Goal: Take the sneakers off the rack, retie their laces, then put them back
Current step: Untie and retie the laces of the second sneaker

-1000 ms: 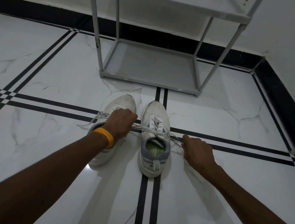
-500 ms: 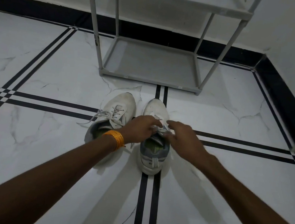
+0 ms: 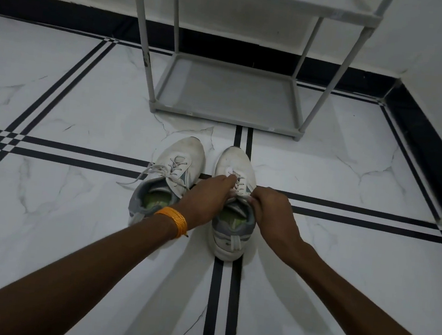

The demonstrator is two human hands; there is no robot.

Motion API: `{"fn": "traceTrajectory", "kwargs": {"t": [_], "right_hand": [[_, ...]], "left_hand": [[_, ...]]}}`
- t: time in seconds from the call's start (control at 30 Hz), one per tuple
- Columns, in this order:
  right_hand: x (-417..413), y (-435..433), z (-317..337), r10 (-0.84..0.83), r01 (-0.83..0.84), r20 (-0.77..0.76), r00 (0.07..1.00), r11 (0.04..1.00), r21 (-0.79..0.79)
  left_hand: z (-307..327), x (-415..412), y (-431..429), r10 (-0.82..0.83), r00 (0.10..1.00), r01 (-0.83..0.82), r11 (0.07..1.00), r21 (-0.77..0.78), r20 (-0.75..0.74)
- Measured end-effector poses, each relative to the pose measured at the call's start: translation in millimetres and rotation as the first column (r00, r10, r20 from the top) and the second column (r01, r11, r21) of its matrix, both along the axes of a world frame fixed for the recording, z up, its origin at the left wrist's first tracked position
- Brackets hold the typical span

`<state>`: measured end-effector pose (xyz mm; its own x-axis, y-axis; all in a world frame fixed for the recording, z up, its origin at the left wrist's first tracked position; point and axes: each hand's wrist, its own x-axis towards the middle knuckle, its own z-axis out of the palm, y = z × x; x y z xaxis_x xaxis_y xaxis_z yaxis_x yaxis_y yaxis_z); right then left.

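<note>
both hands (image 3: 240, 201) bunch over right sneaker (image 3: 231, 224); lace grip hidden

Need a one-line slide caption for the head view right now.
Both hands, left and right, work the laces of the right-side sneaker on the floor.

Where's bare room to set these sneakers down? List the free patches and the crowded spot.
Free: the rack's bottom shelf, bare between its four posts; the floor right of the right sneaker; the tiles left of the left sneaker, beyond its loose laces. Crowded: over the right sneaker's tongue, where the left hand and right hand meet.
</note>
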<state>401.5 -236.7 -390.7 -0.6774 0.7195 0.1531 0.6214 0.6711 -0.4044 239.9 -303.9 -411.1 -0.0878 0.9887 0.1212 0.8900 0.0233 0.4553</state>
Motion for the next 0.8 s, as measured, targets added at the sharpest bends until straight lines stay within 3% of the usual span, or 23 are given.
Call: {"fn": "traceTrajectory", "kwargs": {"t": [0.13,0.3,0.53,0.8], "right_hand": [[0,-6,0,0.082,-0.092,0.098,0.992,0.99,0.109],[0,-7,-2,0.057,-0.11,0.249,0.967,0.973,0.204],[-6,-7,1,0.024,-0.086,0.283,0.959,0.974,0.211],[0,2,-5,0.03,-0.077,0.231,0.973,0.977,0.198]], "left_hand": [[0,-3,-3,-0.163,0.924,0.186,0.982,0.034,-0.347],[3,-9,-2,-0.216,0.821,0.254,0.967,-0.001,-0.529],[-2,-16,-8,-0.124,0.895,0.154,0.987,0.037,-0.428],[9,-24,0,-0.142,0.883,0.121,0.99,-0.076,-0.447]]}}
